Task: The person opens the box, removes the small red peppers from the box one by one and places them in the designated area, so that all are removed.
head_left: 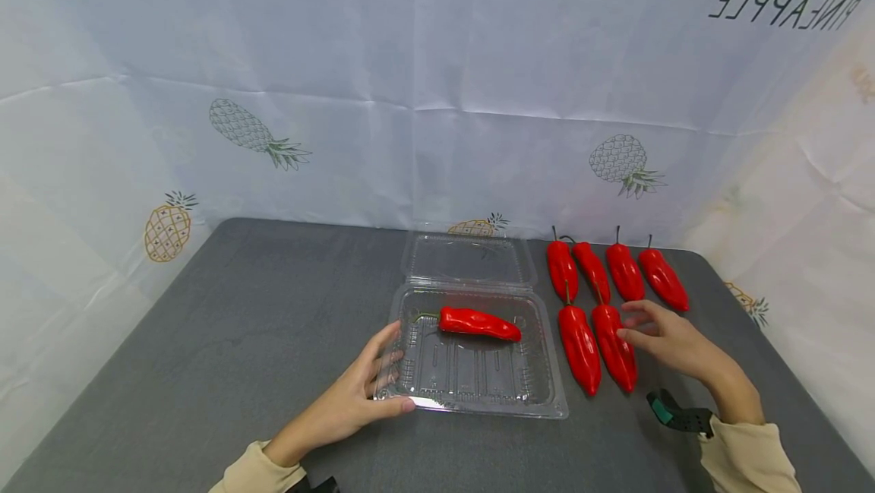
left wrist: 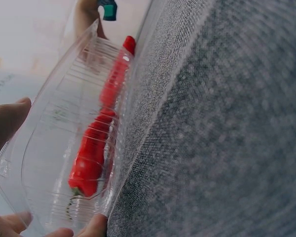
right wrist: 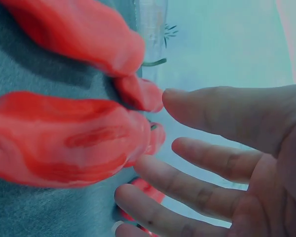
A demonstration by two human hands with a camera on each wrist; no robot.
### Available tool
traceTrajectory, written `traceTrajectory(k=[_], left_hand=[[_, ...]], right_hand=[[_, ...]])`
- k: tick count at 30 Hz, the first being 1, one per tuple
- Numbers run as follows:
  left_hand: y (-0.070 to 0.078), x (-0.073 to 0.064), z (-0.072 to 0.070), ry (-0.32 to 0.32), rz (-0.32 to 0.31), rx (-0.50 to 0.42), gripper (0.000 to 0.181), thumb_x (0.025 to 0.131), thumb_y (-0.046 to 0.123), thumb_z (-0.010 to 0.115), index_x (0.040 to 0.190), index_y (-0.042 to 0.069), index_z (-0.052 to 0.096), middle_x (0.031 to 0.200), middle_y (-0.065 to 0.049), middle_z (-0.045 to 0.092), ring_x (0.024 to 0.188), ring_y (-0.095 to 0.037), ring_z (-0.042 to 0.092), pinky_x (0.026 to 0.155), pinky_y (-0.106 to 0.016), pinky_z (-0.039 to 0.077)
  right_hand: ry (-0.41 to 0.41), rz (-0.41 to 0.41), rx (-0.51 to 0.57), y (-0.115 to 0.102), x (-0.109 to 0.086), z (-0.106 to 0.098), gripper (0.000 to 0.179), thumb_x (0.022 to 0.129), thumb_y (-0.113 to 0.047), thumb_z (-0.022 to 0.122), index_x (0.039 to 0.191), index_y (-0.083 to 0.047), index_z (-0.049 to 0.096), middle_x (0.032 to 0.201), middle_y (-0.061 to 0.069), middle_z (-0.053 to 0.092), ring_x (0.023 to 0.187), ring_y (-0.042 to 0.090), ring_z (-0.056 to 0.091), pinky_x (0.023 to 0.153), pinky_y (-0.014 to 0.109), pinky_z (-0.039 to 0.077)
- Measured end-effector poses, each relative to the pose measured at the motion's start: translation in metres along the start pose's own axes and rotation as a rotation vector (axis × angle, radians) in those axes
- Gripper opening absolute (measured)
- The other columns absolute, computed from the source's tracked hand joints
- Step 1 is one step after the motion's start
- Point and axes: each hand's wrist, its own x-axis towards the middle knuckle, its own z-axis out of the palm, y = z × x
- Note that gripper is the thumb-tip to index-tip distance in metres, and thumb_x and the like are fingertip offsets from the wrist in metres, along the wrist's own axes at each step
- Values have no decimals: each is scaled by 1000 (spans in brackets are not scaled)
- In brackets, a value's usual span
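My left hand (head_left: 352, 394) grips the near left corner of a clear plastic container (head_left: 557, 371), thumb at the front rim and fingers along the left side. Inside lies one red pepper (head_left: 481, 323) on its side, green stem to the left; the left wrist view shows the same pepper (left wrist: 91, 158) through the clear wall. Over on the right, my right hand (head_left: 673, 341) hovers beside a red pepper (head_left: 615, 345) in the front row. Its fingers are spread, with nothing held. In the right wrist view that pepper (right wrist: 64, 140) lies just beyond the fingertips.
Left of it lies another front-row pepper (head_left: 579, 349). Several more, including a far right pepper (head_left: 663, 279), form a back row. The container's hinged lid (head_left: 468, 259) lies open toward the back. A pineapple-print curtain (head_left: 410, 159) hangs behind the dark grey table (head_left: 273, 326).
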Motion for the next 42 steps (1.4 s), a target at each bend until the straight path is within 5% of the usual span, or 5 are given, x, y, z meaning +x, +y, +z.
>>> traceTrajectory(k=[27,34,42], left_hand=[[0,0,0,3,3,-5,101,86,18,78,159,13,7,165,-20,11,146,-48,28,113,-51,37],[0,0,0,1,-3,-6,101,86,18,78,159,12,7,164,-21,11,146,-48,28,114,-52,37],[1,0,0,1,-5,-2,100,87,18,77,159,12,8,165,-21,10,146,-48,27,114,-51,37]], right_hand=[[155,-226,-15,-47,-7,19,46,94,-18,68,133,0,52,123,21,63,104,34,65,83,53,59],[197,-280,-31,-58,-6,25,42,92,-14,70,130,-2,56,117,13,68,99,27,67,78,31,59],[251,-377,-40,-66,-3,36,40,92,-14,71,128,-4,59,112,9,69,94,21,66,77,33,59]])
